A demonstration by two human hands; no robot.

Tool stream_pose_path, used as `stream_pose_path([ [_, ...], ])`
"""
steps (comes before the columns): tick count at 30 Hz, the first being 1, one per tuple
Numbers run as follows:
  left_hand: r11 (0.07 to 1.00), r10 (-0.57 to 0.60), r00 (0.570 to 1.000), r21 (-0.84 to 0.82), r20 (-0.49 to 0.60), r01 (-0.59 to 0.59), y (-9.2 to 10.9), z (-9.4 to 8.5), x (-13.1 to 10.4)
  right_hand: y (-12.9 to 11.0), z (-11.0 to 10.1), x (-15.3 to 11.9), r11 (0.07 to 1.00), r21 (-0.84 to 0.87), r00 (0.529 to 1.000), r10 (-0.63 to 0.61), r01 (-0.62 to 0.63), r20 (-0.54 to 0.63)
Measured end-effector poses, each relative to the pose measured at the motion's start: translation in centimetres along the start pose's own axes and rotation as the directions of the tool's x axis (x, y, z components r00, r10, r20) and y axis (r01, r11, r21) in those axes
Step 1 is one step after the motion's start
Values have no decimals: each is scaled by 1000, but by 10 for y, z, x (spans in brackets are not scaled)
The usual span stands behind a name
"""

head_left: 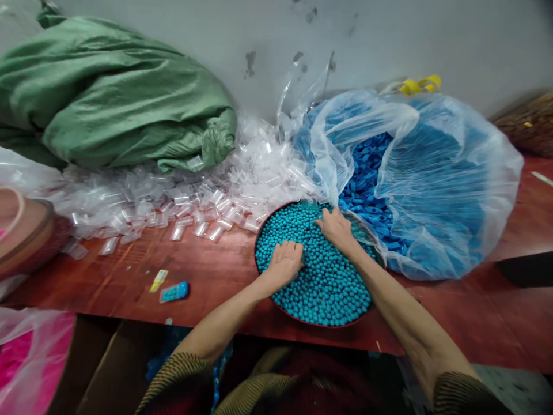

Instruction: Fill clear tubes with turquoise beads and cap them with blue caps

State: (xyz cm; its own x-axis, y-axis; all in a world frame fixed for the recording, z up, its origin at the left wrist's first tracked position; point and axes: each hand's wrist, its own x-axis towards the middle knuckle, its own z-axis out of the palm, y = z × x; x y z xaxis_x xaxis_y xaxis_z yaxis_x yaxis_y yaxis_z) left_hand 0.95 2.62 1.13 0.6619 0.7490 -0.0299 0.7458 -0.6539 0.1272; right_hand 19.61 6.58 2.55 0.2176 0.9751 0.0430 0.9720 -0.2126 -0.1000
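Observation:
A round red-rimmed tray (276, 304) stands in front of me, filled with small turquoise balls (328, 288). My left hand (285, 262) is over the left part of the balls, its fingers curled down and closed; whatever is in them is hidden. Toward the back right of the tray, my right hand (337, 229) is closed too, fingers bent over the balls near the lip of a clear plastic bag (449, 190). Any object in that hand is too hidden to name. Blue plastic pieces (367, 178) fill the bag, and some spill from its mouth beside the tray.
Clear plastic tubes (220, 210) lie heaped behind the tray, under a green sack (129, 98). A small blue-capped container of balls (174, 292) and a yellow label piece (159, 280) lie on the red table (108, 288). Pink tubs (26, 230) stand at left.

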Motion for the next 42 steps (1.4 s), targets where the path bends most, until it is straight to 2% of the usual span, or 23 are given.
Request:
stream_pose_path([
  [1, 1000, 4, 1000, 7, -5, -4, 0, 0, -2, 2, 3, 3, 1000, 21, 1000, 14, -14, 20],
  [3, 1000, 13, 1000, -5, -22, -13, -1, 1, -7, 6, 11, 3, 990, 138, 998, -42, 35, 42],
  [6, 998, 1, 999, -68, -44, -4, -1, 2, -12, 13, 23, -3, 932, 339, 989, -146, 128, 28],
  [8, 993, -16, 999, -119, -42, 11, 0, 3, -12, 14, 27, -7, 900, 419, 987, -155, 124, 41],
  [12, 980, 22, 996, -194, -90, -39, 1, 8, -4, 4, 28, -16, 791, 592, 957, -267, 150, 114],
  [15, 961, 65, 992, -261, -111, -93, -2, 15, 5, -7, 27, -27, 697, 671, 920, -387, 251, 58],
  [17, 949, 60, 994, -302, -91, -85, -6, 18, 8, -11, 25, -36, 688, 657, 895, -444, 309, 44],
  [20, 952, 35, 998, -303, -57, -51, -9, 14, 9, -12, 17, -39, 757, 551, 884, -462, 352, 70],
  [22, 967, -8, 1000, -255, -24, 1, -8, 7, 8, -14, 9, -27, 821, 468, 920, -389, 326, 42],
  [24, 978, -59, 998, -197, 32, 64, -6, -1, 8, -18, -1, -6, 889, 380, 966, -254, 255, -54],
  [26, 983, -83, 993, -154, 84, 95, -4, -7, 8, -26, -8, 20, 953, 253, 981, -138, 169, -137],
  [27, 985, -83, 991, -141, 103, 97, -3, -9, 8, -30, -10, 31, 971, 193, 984, -116, 140, -132],
  [29, 987, -78, 989, -132, 124, 95, -3, -11, 7, -38, -11, 45, 982, 111, 986, -145, 154, -87],
  [31, 983, -88, 989, -150, 120, 105, -5, -9, 4, -41, -6, 42, 975, 78, 977, -203, 208, -68],
  [34, 971, -110, 991, -206, 70, 123, -9, -4, -2, -35, 5, 13, 950, 79, 953, -298, 301, -49],
  [36, 962, -113, 993, -245, 32, 118, -12, -1, -6, -24, 10, -9, 925, 128, 931, -364, 359, 17],
  [38, 954, -116, 993, -277, 9, 114, -13, 0, -8, -12, 9, -19, 906, 188, 917, -395, 380, 49],
  [42, 947, -123, 992, -300, -20, 112, -12, 0, -5, -8, -1, -2, 892, 244, 920, -392, 382, -7],
])
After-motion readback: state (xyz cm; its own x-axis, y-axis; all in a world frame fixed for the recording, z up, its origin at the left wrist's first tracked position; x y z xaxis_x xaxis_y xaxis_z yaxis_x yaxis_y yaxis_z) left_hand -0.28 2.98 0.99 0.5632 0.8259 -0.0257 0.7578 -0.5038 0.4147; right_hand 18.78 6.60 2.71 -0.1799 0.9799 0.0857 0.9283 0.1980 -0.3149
